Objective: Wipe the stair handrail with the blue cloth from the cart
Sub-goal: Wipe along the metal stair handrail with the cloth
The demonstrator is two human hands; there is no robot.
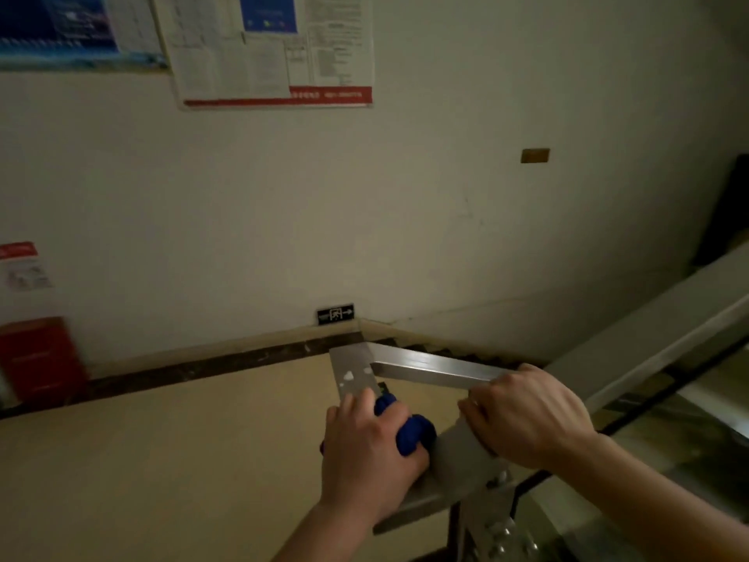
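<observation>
The handrail (429, 369) is flat, brushed steel, square-edged, bending at a sharp corner with pale specks on its top face. My left hand (367, 444) presses a bunched blue cloth (413, 434) onto the rail, fingers (356, 403) curled tightly over the soft wad. My right hand (527, 415) rests just beside it, fingers closed around the rail's edge. Beyond lie smooth tan floor (162, 460) and a plain wall (283, 217).
</observation>
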